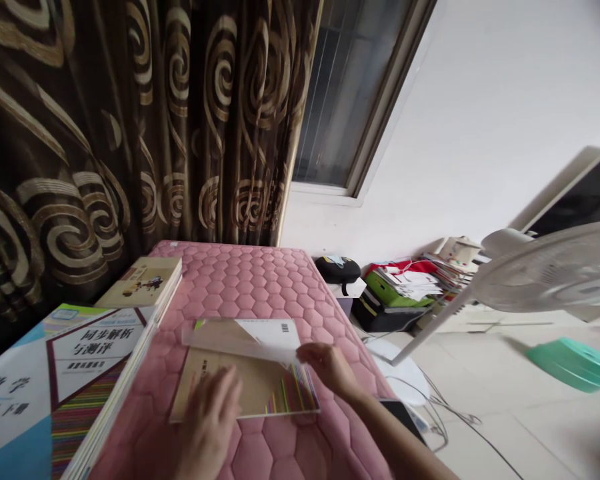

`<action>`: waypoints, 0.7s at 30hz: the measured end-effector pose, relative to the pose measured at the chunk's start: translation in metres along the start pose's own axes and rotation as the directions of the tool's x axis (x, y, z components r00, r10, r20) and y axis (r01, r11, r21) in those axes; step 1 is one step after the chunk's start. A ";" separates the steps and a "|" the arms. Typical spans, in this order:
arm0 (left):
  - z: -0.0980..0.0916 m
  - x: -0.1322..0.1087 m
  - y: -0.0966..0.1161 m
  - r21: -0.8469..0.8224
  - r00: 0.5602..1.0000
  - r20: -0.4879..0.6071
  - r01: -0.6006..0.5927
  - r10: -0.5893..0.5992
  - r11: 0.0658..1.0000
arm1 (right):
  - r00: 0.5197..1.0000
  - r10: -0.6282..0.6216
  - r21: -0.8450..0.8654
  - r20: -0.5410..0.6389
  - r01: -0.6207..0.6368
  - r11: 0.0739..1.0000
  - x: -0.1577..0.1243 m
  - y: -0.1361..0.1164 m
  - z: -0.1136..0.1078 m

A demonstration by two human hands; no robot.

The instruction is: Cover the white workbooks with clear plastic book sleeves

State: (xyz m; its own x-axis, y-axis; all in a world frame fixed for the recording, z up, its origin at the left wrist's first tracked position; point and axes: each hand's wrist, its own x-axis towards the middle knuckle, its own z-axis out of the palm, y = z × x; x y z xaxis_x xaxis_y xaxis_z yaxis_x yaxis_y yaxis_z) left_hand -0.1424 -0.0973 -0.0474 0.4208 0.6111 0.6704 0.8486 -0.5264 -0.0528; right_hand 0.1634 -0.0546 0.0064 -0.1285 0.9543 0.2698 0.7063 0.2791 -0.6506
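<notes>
A tan book with a striped band (pixel 247 387) lies flat on the pink quilted mattress (pixel 245 283). A clear plastic sheet (pixel 240 340) covers its upper part, and a white panel with a barcode (pixel 265 332) shows beyond it. My left hand (pixel 209 420), slightly blurred, rests on the book's lower left with its fingers spread. At the sheet's right edge, my right hand (pixel 330 370) has its fingertips pinched on the plastic. Part of the book is hidden under both hands.
A stack of maths workbooks (pixel 65 380) and a smaller book (pixel 143 283) lie to the left on the mattress. Beyond its edges are a patterned curtain (pixel 80 133), a black bag (pixel 337 270), piled papers (pixel 405 280), a white fan (pixel 545 273) and floor cables (pixel 440 420).
</notes>
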 end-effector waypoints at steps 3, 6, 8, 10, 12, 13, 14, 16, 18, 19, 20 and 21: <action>0.018 -0.009 0.025 -0.087 0.959 0.263 -0.083 0.103 0.993 | 0.994 -0.056 -0.111 -0.098 0.045 0.993 0.053 -0.014 -0.024; 0.029 -0.007 0.033 -0.083 0.877 0.480 0.000 0.040 0.997 | 0.983 -0.004 -0.253 -0.183 -0.044 0.966 0.113 -0.029 -0.039; 0.034 -0.005 0.033 -0.068 0.838 0.545 0.031 0.011 0.997 | 0.969 0.097 -0.339 -0.228 -0.172 0.925 0.150 -0.034 -0.039; 0.042 -0.005 0.032 -0.061 0.834 0.552 0.031 0.008 0.998 | 0.955 0.150 -0.363 -0.254 -0.239 0.901 0.182 -0.034 -0.032; 0.056 -0.011 0.031 -0.053 0.855 0.519 0.007 0.021 0.999 | 0.943 0.181 -0.372 -0.280 -0.280 0.885 0.207 -0.029 -0.021; 0.064 -0.016 0.031 -0.048 0.872 0.488 -0.023 0.044 0.999 | 0.935 0.194 -0.377 -0.297 -0.302 0.876 0.217 -0.025 -0.016; 0.073 -0.021 0.031 -0.039 0.893 0.445 -0.063 0.073 0.997 | 0.925 0.208 -0.381 -0.317 -0.325 0.865 0.226 -0.022 -0.010; 0.089 -0.033 0.030 -0.001 0.936 0.321 -0.154 0.146 0.988 | 0.908 0.231 -0.386 -0.351 -0.365 0.847 0.240 -0.015 0.000; 0.097 -0.041 0.030 0.062 0.960 0.178 -0.231 0.217 0.971 | 0.896 0.257 -0.385 -0.361 -0.395 0.834 0.250 -0.010 0.011; 0.098 -0.043 0.030 0.096 0.963 0.125 -0.253 0.240 0.963 | 0.894 0.273 -0.384 -0.357 -0.406 0.829 0.254 -0.007 0.016; 0.098 -0.044 0.031 0.125 0.962 0.093 -0.267 0.256 0.956 | 0.892 0.289 -0.383 -0.347 -0.416 0.825 0.257 -0.005 0.021; 0.095 -0.043 0.031 0.147 0.960 0.079 -0.278 0.269 0.949 | 0.895 0.299 -0.386 -0.331 -0.417 0.823 0.259 -0.002 0.027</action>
State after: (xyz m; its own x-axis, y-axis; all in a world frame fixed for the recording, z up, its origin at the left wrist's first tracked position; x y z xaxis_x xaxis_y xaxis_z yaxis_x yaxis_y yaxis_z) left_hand -0.1034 -0.0836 -0.1486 0.6575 0.4920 0.5707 0.7357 -0.5826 -0.3454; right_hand 0.1102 0.1950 0.0587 0.3261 0.9023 0.2821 0.9035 -0.2097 -0.3737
